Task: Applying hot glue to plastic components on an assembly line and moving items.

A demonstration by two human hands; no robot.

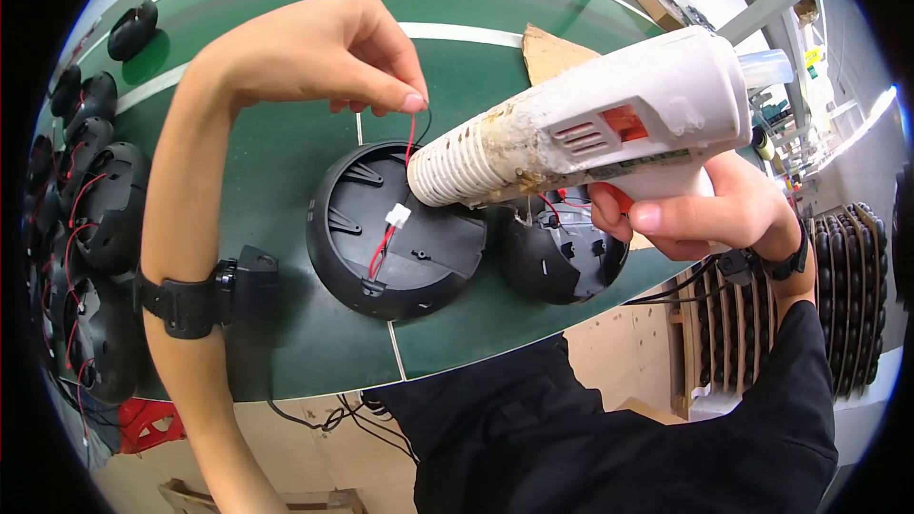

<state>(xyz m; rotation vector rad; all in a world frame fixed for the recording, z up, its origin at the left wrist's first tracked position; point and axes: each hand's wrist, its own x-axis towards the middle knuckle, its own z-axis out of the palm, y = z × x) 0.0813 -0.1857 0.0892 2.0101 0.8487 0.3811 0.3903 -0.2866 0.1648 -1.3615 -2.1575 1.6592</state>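
My left hand [314, 52] is closed in a pinch on a thin pair of wires [412, 128], one red and one black. The wires run down into a round black plastic housing [347, 276] that lies open side up on the table. Inside it, a white connector [399, 216] sits on another short red wire. My right hand [728, 214] grips the handle of a white hot glue gun [609, 124], stained brown near its ribbed front. A clear glue stick [767, 68] sticks out of its back. The gun's front end hovers over the housing, hiding the nozzle tip and the wires' lower end.
A second black housing [562, 271] with red wires rests to the right, partly under the gun. Several more housings [114, 219] crowd the left side of the green table [276, 324]. Cardboard [552, 55] lies behind the gun. Racks of black parts [847, 295] stand at the right.
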